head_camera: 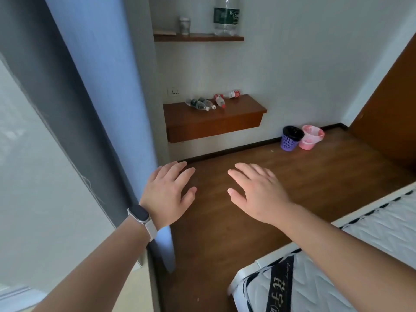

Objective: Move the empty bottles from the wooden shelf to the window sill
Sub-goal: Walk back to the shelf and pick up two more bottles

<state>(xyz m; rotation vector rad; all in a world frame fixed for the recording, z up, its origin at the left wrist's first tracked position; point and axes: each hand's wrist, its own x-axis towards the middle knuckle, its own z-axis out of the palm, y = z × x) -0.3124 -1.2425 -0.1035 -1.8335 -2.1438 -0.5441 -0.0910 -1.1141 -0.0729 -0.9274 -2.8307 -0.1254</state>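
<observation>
Four empty bottles (210,101) lie on the wooden shelf (213,119). Left hand (167,193) and right hand (258,192) hover well below shelf, fingers spread, empty.

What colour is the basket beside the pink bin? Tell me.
Purple basket with a black liner, seen in the head view.

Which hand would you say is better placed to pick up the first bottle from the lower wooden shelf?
Right, marginally. Both hands are open, empty and well short of the lower wooden shelf. The right hand lines up below the red-capped bottles; the left hand sits nearer the curtain.
</observation>
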